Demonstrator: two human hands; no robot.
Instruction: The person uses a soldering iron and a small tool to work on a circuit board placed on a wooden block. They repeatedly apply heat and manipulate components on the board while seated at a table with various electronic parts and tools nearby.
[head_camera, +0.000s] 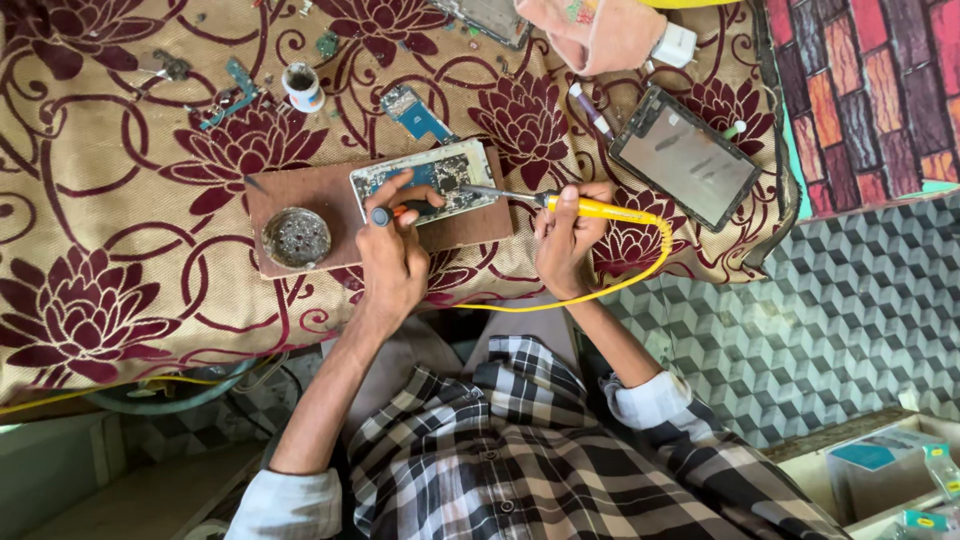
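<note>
Your right hand (562, 243) has its fingers wrapped around the yellow soldering iron (590, 208) like a pen, low on the handle so the tip reaches the opened phone (425, 177) steadily. The phone lies on the brown board (300, 195), which spares the flowered cloth (120, 200) on the table from heat. Your left hand (392, 255) presses the phone down, fingers closed on a small orange-handled tool (385, 214) beside the joint. The round metal tin (296, 237) sits on the same board, near the iron. A detached screen (685, 157) lies well apart to the right.
</note>
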